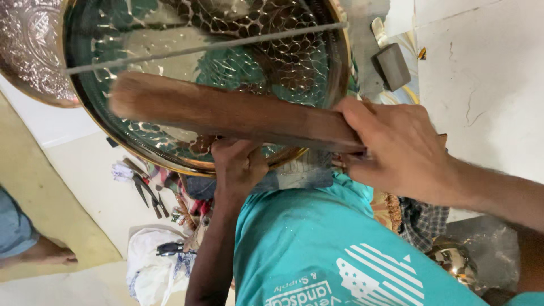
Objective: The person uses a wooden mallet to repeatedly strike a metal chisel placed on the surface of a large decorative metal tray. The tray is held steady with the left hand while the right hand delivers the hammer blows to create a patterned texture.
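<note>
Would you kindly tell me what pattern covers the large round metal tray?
A hammered, scale-like dimple pattern on the metal tray, clearest in the head view.

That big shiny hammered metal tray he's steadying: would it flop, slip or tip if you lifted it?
The metal tray probably stays stiff: hammered sheet with a rolled rim. Its glossy face looks slippery, so the left hand grips the edge. Wide and shallow, it could tip while the right hand swings the wooden bat.

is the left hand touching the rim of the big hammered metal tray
Touching. The head view shows the left hand with fingers curled over the hammered metal tray rim at its near edge, no gap.
</note>
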